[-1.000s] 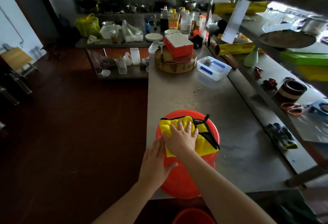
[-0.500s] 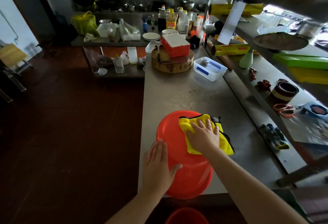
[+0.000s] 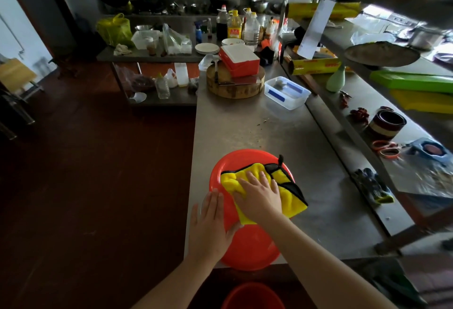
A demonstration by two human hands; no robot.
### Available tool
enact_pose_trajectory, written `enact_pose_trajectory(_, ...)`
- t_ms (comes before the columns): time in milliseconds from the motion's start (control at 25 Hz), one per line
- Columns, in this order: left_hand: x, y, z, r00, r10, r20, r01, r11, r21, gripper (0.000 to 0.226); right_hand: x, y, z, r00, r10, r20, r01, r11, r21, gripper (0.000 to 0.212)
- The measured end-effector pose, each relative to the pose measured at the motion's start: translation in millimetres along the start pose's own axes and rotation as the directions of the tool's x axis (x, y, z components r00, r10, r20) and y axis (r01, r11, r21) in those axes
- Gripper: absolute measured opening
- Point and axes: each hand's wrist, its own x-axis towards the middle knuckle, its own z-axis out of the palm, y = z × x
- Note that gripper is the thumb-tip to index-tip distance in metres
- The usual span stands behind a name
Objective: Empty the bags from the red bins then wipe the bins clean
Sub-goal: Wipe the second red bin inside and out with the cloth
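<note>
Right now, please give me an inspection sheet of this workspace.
Surface: grey steel counter, small crumbs.
Job's things: round red plastic bin on the counter's near end; yellow cloth with black trim lying on it; second red bin below the edge.
Clutter: clear plastic box, round wooden chopping block at far end.
Hands: right hand presses the cloth flat; left hand rests flat on the bin's side.
Cables: nothing seen.
Surroundings: dark red floor, left.

Steel table (image 3: pixel 245 132). Well beyond fingers (image 3: pixel 263 178): wooden chopping block (image 3: pixel 235 89), red-white box (image 3: pixel 241 60) on top; clear tub (image 3: pixel 286 93) beside block. Gloves (image 3: pixel 372 186) right of fingers.
</note>
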Motion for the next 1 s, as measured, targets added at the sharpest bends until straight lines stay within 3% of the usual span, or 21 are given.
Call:
enact_pose_trajectory(240, -1, 5, 0, 1.0, -0.007, 0.015, 0.007, 1.0, 0.01, 0.099, 1, 40, -9, 0.984, 0.177, -0.029, -0.177, 0.984, -0.033, 0.058)
enact_pose_trajectory(520, -3, 1, 4, 1.0, 0.016, 0.015, -0.017, 0.998, 0.055, 0.083, -18, -36, 11, 0.999, 0.016, 0.027, -0.017, 0.999, 0.041, 0.055)
enact_pose_trajectory(840, 0, 1, 2, 1.0, 0.025, 0.004, -0.026, 0.999, 0.024, 0.095, -26, 43, -9, 0.991, 0.127, -0.047, -0.129, 0.991, -0.026, 0.051)
enact_pose_trajectory(1000, -1, -5, 5, 0.998, 0.05, 0.029, -0.051, 0.998, 0.031, 0.098, -36, 23, -4, 0.992, 0.117, -0.043, -0.117, 0.993, -0.003, 0.052)
